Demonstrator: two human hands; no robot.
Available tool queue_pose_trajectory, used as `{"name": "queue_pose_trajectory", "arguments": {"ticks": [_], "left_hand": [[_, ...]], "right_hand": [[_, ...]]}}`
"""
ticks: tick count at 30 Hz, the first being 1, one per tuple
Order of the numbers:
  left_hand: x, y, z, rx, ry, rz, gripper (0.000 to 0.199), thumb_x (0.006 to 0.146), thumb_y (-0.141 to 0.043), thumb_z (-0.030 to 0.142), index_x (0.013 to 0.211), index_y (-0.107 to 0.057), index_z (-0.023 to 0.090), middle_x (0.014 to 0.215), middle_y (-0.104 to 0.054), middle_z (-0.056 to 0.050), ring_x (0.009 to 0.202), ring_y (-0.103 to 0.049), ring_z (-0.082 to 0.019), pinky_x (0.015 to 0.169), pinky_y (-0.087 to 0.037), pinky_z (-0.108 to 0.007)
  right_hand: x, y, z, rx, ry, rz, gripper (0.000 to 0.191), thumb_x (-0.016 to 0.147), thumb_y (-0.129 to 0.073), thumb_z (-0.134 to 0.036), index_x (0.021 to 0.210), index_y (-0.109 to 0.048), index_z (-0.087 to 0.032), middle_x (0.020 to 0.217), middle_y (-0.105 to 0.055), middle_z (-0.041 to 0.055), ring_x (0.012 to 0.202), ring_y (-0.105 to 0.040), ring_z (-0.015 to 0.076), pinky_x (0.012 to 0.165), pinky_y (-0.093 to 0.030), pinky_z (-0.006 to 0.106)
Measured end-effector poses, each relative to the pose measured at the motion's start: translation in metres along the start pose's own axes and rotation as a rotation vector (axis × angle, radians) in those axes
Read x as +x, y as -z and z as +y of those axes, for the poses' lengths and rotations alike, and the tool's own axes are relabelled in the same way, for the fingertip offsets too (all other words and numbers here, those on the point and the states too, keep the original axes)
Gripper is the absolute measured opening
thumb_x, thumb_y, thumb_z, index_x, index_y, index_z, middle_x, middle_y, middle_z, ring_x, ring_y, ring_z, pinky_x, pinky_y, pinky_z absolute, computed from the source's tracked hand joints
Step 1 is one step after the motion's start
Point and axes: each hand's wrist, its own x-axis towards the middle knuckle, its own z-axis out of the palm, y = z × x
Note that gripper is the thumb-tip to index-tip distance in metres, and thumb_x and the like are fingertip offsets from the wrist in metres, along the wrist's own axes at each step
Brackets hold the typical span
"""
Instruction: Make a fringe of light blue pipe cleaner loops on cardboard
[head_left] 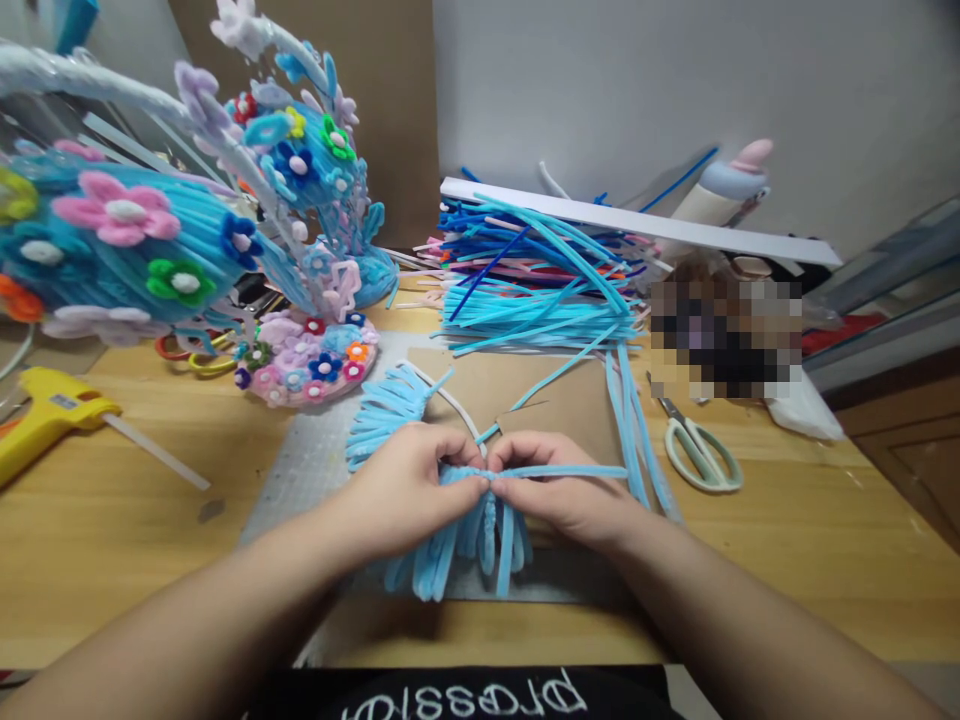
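Near the middle of the table, my left hand [412, 485] pinches the gathered edge of a light-blue looped pipe-cleaner piece [435, 560], whose loops hang down below my fingers. Close beside it, fingertips almost touching, my right hand [562, 485] is closed on the same piece, where a light-blue stem [577, 471] runs out to the right. Another fan of blue loops [386, 410] lies up and left of my left hand. A white stem [450, 400] curves down to the fingertips from above.
Flower-covered blue lamp-like crafts [127, 260] stand at left, by a yellow glue gun [60, 410]. Bundled pipe cleaners [532, 315] lie behind the cardboard [577, 410]. Scissors [701, 450] rest at right. A grey cutting mat [277, 500] lies beneath.
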Motion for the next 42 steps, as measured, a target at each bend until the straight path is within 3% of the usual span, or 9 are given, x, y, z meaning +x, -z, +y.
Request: {"name": "queue_pose_trajectory", "arguments": {"ticks": [6, 9, 12, 19, 25, 29, 33, 38, 42], "left_hand": [[0.001, 0.002, -0.001, -0.053, 0.027, -0.018, 0.011, 0.075, -0.055, 0.023, 0.075, -0.062, 0.015, 0.07, -0.062, 0.002, 0.067, -0.055, -0.013, 0.06, -0.039, -0.021], [0.001, 0.003, -0.001, -0.013, 0.026, -0.027, 0.013, 0.076, -0.054, 0.025, 0.076, -0.062, 0.015, 0.07, -0.062, 0.002, 0.067, -0.054, -0.013, 0.06, -0.039, -0.022], [0.001, 0.005, -0.001, 0.058, -0.003, -0.002, 0.012, 0.076, -0.053, 0.025, 0.076, -0.061, 0.016, 0.071, -0.061, 0.002, 0.068, -0.053, -0.013, 0.062, -0.039, -0.023], [0.0, 0.006, 0.003, 0.181, -0.041, 0.032, 0.009, 0.075, -0.054, 0.025, 0.075, -0.059, 0.018, 0.072, -0.061, 0.001, 0.072, -0.053, -0.015, 0.067, -0.038, -0.026], [-0.002, 0.004, 0.003, 0.177, -0.068, 0.102, 0.01, 0.076, -0.057, 0.027, 0.083, -0.061, 0.02, 0.084, -0.064, 0.0, 0.083, -0.052, -0.018, 0.076, -0.037, -0.03], [-0.002, 0.004, 0.004, 0.187, -0.078, 0.103, 0.008, 0.074, -0.057, 0.021, 0.08, -0.063, 0.02, 0.081, -0.066, 0.001, 0.082, -0.054, -0.018, 0.076, -0.038, -0.03], [-0.001, 0.006, 0.004, 0.107, -0.011, 0.065, 0.011, 0.077, -0.057, 0.026, 0.082, -0.064, 0.019, 0.081, -0.066, 0.0, 0.078, -0.056, -0.017, 0.073, -0.041, -0.029], [0.0, 0.002, 0.0, 0.087, -0.038, 0.073, 0.017, 0.079, -0.057, 0.034, 0.079, -0.064, 0.019, 0.08, -0.065, 0.0, 0.079, -0.057, -0.017, 0.074, -0.04, -0.029], [-0.001, 0.001, -0.001, 0.128, -0.048, 0.084, 0.011, 0.077, -0.06, 0.029, 0.079, -0.064, 0.02, 0.081, -0.065, 0.001, 0.083, -0.056, -0.018, 0.075, -0.038, -0.029]], "right_hand": [[0.001, -0.002, 0.003, -0.001, -0.013, 0.019, 0.022, 0.074, -0.065, -0.035, 0.076, -0.058, -0.015, 0.069, -0.053, 0.0, 0.061, -0.045, 0.0097, 0.057, -0.036, 0.023], [0.001, 0.001, -0.003, 0.01, 0.006, -0.001, 0.022, 0.075, -0.064, -0.035, 0.08, -0.058, -0.015, 0.075, -0.055, 0.0014, 0.066, -0.048, 0.0113, 0.062, -0.039, 0.025], [0.0, 0.006, -0.01, 0.022, 0.047, 0.057, 0.02, 0.076, -0.063, -0.034, 0.078, -0.055, -0.016, 0.074, -0.053, 0.0, 0.065, -0.047, 0.0103, 0.06, -0.038, 0.023], [-0.001, 0.005, -0.01, 0.039, -0.049, 0.063, 0.028, 0.071, -0.068, -0.039, 0.08, -0.057, -0.015, 0.066, -0.055, -0.0006, 0.056, -0.048, 0.0087, 0.053, -0.039, 0.022], [-0.003, -0.004, -0.01, 0.102, -0.043, 0.183, 0.027, 0.071, -0.069, -0.039, 0.074, -0.058, -0.015, 0.061, -0.058, -0.0014, 0.052, -0.054, 0.0091, 0.051, -0.043, 0.022], [-0.003, -0.004, -0.007, 0.125, -0.019, 0.124, 0.024, 0.072, -0.069, -0.036, 0.076, -0.06, -0.014, 0.063, -0.06, -0.0003, 0.054, -0.056, 0.0091, 0.053, -0.044, 0.022], [-0.001, -0.004, -0.002, 0.233, -0.029, 0.07, 0.024, 0.074, -0.068, -0.035, 0.077, -0.058, -0.014, 0.056, -0.06, -0.0017, 0.051, -0.055, 0.0078, 0.051, -0.043, 0.02], [-0.002, -0.01, -0.004, 0.232, -0.047, 0.142, 0.026, 0.073, -0.068, -0.038, 0.076, -0.054, -0.015, 0.056, -0.06, -0.0022, 0.051, -0.055, 0.008, 0.052, -0.043, 0.02], [-0.003, -0.014, -0.006, 0.202, -0.035, 0.167, 0.027, 0.072, -0.068, -0.039, 0.073, -0.055, -0.016, 0.057, -0.06, -0.0017, 0.053, -0.056, 0.0092, 0.054, -0.045, 0.022]]}}
